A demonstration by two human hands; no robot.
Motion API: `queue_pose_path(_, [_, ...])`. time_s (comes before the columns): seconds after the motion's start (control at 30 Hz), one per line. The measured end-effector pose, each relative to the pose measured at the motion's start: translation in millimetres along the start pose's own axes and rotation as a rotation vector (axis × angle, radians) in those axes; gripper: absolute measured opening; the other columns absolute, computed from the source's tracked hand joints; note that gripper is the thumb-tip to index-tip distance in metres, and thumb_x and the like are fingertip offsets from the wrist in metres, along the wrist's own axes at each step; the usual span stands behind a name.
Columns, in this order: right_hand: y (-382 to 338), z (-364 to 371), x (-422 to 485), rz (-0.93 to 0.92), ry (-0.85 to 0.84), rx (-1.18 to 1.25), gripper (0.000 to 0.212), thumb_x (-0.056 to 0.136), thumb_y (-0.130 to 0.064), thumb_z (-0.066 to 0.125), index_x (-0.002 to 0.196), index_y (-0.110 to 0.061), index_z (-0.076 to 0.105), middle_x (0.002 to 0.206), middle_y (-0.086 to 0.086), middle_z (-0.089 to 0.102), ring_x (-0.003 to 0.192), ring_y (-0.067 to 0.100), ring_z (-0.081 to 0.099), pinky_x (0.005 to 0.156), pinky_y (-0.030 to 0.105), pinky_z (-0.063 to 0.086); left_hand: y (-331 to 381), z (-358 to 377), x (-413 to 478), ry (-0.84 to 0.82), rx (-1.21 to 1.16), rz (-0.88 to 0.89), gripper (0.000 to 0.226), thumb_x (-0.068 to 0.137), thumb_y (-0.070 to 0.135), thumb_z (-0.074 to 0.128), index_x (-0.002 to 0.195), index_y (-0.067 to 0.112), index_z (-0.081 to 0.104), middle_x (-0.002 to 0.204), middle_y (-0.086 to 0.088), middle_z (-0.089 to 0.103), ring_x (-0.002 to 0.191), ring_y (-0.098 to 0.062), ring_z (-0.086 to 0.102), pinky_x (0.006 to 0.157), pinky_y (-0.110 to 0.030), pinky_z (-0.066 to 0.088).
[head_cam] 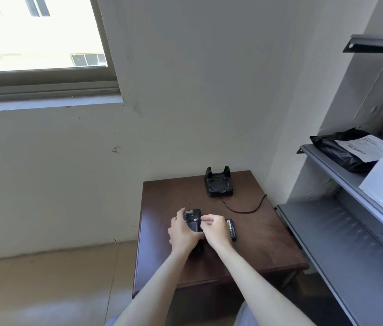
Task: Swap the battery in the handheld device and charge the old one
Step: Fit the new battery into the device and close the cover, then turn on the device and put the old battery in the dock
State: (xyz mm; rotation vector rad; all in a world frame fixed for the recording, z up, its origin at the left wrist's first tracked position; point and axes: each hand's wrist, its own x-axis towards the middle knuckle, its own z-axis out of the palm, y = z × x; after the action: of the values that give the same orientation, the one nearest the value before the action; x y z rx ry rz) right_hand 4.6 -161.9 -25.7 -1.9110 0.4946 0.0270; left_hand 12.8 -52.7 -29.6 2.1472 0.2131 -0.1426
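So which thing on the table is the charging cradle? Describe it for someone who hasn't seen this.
Find the dark wooden table in the corner beside the grey shelves. At its far edge, near the wall, sits the cradle: a black dock with two upright prongs and a cable trailing right. Unlike the device and battery, no hand is near it.

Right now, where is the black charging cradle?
In the head view, the black plastic charging cradle stands empty at the far edge of the dark brown wooden table, near the wall, beyond both hands.
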Motion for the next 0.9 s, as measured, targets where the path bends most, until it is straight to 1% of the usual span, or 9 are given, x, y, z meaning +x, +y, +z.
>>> queue_pose_path(0.03, [1, -1, 2, -0.017, -0.001, 0.021, 0.025, 0.087, -0.016, 0.063, 0.109, -0.019, 0.076, 0.101, -0.002, 0.078, 0.094, 0.015, 0.073, 0.089, 0.034, 0.058, -1, -4, 1, -0.002, -0.062, -0.011, 0.100, 0.059, 0.025, 0.088, 0.147, 0.026, 0.039, 0.138, -0.004, 0.053, 0.119, -0.023, 0.057, 0.096, -0.031, 0.051])
queue_pose_path(0.1, [2, -2, 8, -0.038, -0.010, 0.158, 0.022, 0.090, -0.009, 0.065, 0.109, -0.010, 0.075, 0.096, 0.003, 0.079, 0.087, 0.018, 0.076, 0.085, 0.034, 0.061, 0, -11, 1, 0.000, -0.238, -0.046, 0.097, 0.062, 0.015, 0.089, 0.146, 0.021, 0.041, 0.131, -0.001, 0.058, 0.094, -0.003, 0.062, 0.072, -0.007, 0.048])
queue_pose_path(0.17, [-2, -3, 10, -0.007, -0.040, 0.399, 0.020, 0.091, 0.003, 0.064, 0.110, 0.002, 0.071, 0.095, 0.014, 0.077, 0.088, 0.022, 0.076, 0.079, 0.027, 0.062, -2, -16, 3, 0.004, -0.431, -0.102, 0.093, 0.065, 0.012, 0.089, 0.145, 0.022, 0.043, 0.127, 0.002, 0.058, 0.085, 0.006, 0.058, 0.067, -0.012, 0.047])
queue_pose_path(0.33, [-1, 4, 8, 0.150, -0.129, 0.586, 0.025, 0.093, -0.001, 0.067, 0.118, 0.003, 0.068, 0.107, 0.018, 0.075, 0.099, 0.025, 0.073, 0.088, 0.033, 0.060, -12, -23, 4, -0.067, -0.814, -0.180, 0.079, 0.072, 0.006, 0.086, 0.141, 0.024, 0.051, 0.133, -0.003, 0.062, 0.107, -0.022, 0.070, 0.085, -0.040, 0.060])
queue_pose_path(0.47, [-5, 9, -5, 0.239, -0.356, 0.666, 0.027, 0.099, -0.024, 0.063, 0.111, -0.001, 0.072, 0.097, 0.016, 0.076, 0.082, 0.024, 0.073, 0.075, 0.038, 0.059, -10, -26, -2, -0.204, -0.990, -0.148, 0.058, 0.087, 0.002, 0.071, 0.138, 0.025, 0.056, 0.128, -0.011, 0.069, 0.097, -0.027, 0.071, 0.062, -0.032, 0.055])
queue_pose_path(0.57, [-5, 8, -8, 0.226, -0.350, 0.683, 0.026, 0.096, -0.025, 0.068, 0.109, -0.003, 0.074, 0.097, 0.015, 0.077, 0.085, 0.024, 0.073, 0.076, 0.037, 0.059, -9, -25, -4, -0.240, -0.994, -0.136, 0.055, 0.092, 0.004, 0.063, 0.139, 0.029, 0.053, 0.126, -0.014, 0.069, 0.095, -0.026, 0.071, 0.073, -0.036, 0.056])
queue_pose_path(0.7, [-6, 9, -11, 0.153, -0.270, 0.597, 0.012, 0.089, -0.018, 0.076, 0.098, -0.009, 0.077, 0.095, 0.012, 0.077, 0.080, 0.017, 0.072, 0.080, 0.035, 0.059, -17, -18, -6, -0.239, -0.938, -0.135, 0.048, 0.099, 0.012, 0.057, 0.144, 0.027, 0.048, 0.125, -0.009, 0.072, 0.114, -0.028, 0.069, 0.102, -0.050, 0.053])
queue_pose_path(0.77, [-6, 9, -11, 0.115, -0.210, 0.539, 0.008, 0.087, -0.013, 0.078, 0.094, -0.009, 0.076, 0.088, 0.005, 0.076, 0.075, 0.014, 0.071, 0.074, 0.031, 0.057, -19, -15, -9, -0.231, -0.874, -0.092, 0.043, 0.101, 0.016, 0.055, 0.143, 0.023, 0.049, 0.124, -0.007, 0.072, 0.116, -0.028, 0.068, 0.105, -0.052, 0.051])
queue_pose_path(0.9, [-4, 7, -7, 0.041, -0.090, 0.397, 0.019, 0.082, -0.011, 0.082, 0.087, -0.024, 0.069, 0.084, -0.005, 0.074, 0.081, 0.010, 0.071, 0.080, 0.028, 0.055, -23, -14, -10, -0.145, -0.661, -0.014, 0.037, 0.100, 0.026, 0.058, 0.136, 0.028, 0.048, 0.125, 0.004, 0.068, 0.116, -0.015, 0.067, 0.106, -0.047, 0.051])
